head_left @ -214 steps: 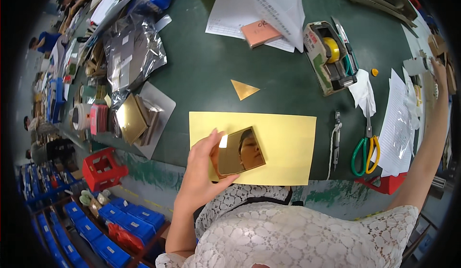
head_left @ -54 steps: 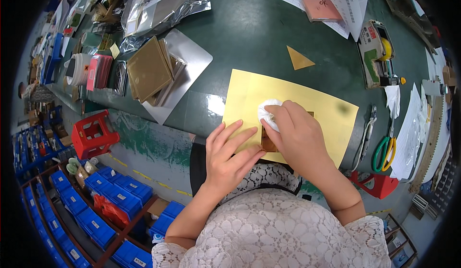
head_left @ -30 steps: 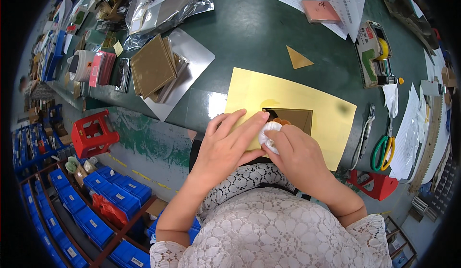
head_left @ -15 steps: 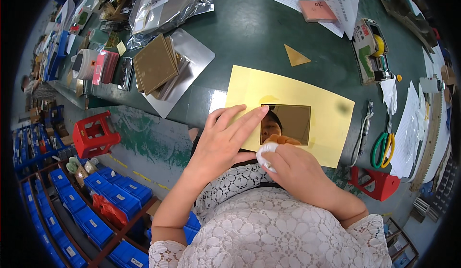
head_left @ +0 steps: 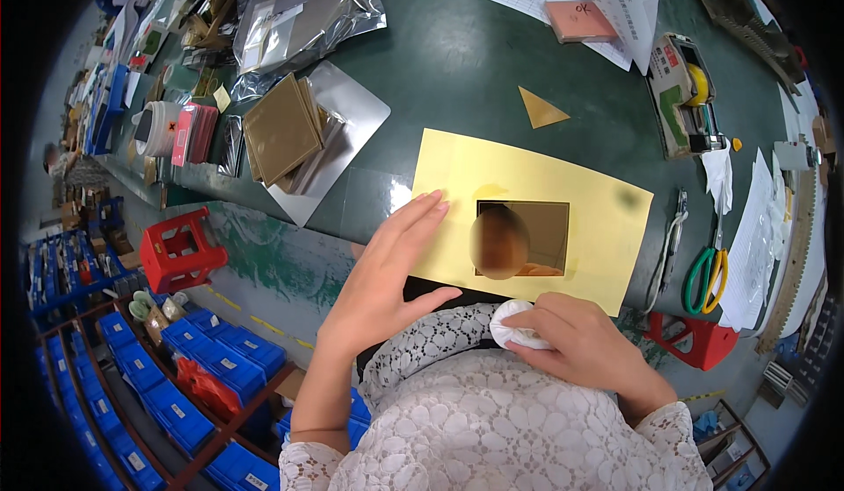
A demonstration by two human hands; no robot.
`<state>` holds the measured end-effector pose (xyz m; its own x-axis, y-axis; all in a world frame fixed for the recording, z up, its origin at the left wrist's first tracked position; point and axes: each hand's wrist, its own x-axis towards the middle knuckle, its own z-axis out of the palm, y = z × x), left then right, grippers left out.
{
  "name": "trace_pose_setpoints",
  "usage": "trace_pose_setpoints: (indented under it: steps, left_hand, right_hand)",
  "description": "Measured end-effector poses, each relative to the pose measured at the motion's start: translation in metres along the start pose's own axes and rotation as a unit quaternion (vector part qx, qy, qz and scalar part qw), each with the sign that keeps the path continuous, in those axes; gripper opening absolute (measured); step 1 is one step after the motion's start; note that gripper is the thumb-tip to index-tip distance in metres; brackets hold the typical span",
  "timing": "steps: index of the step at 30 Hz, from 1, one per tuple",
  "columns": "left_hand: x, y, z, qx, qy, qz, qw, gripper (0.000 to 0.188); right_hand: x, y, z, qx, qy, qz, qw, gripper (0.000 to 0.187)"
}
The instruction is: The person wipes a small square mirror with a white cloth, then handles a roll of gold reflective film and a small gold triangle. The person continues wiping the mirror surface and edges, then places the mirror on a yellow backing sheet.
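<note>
A yellow sheet lies at the table's near edge, with a shiny brown rectangular plate in its middle that reflects like a mirror. My left hand is at the sheet's left edge, fingers stretched out and thumb apart, holding nothing. Whether its fingertips rest on the sheet or hover over it, I cannot tell. In front of my body, just off the sheet's near edge, my right hand grips a wadded white cloth between thumb and fingers.
Stacked brown plates rest on a silvery sheet at the left. A yellow triangle lies beyond the yellow sheet. To the right are a tape dispenser and scissors. Red stools and blue bins stand below.
My right hand has drawn the white cloth from the plate's near left corner back toward my body. My left hand has shifted left, its fingers off the plate's edge.
</note>
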<state>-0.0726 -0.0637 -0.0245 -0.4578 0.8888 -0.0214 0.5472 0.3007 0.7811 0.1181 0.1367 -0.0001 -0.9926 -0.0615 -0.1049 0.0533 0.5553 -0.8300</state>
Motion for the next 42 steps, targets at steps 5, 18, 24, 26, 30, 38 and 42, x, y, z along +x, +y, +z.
trace_pose_setpoints:
  steps: [5,18,24,26,30,38,42]
  left_hand:
    - [-0.002,-0.001,0.007,0.017,0.062,-0.011,0.998,0.062]
    - [-0.029,0.001,0.054,0.147,0.132,0.055,0.979,0.035]
    - [-0.033,0.001,0.054,0.140,0.114,0.066,0.981,0.042]
    - [-0.033,0.001,0.053,0.138,0.112,0.066,0.982,0.041]
    - [-0.033,-0.002,0.056,0.147,0.130,0.077,0.977,0.036]
    - [-0.033,-0.004,0.059,0.168,0.140,0.088,0.972,0.033]
    - [-0.032,-0.003,0.057,0.170,0.134,0.090,0.972,0.035]
  right_hand:
    - [0.002,0.002,-0.001,-0.007,0.005,-0.002,1.000,0.025]
    - [0.013,0.005,-0.004,-0.097,0.128,0.004,0.987,0.031]
    - [0.031,0.008,0.006,-0.162,0.144,-0.026,0.976,0.033]
    - [0.035,0.008,0.008,-0.172,0.141,-0.032,0.974,0.032]
    - [0.039,0.007,0.009,-0.190,0.141,-0.031,0.971,0.031]
    - [0.047,0.006,0.015,-0.200,0.146,-0.030,0.968,0.027]
    - [0.054,0.007,0.017,-0.212,0.146,-0.023,0.966,0.024]
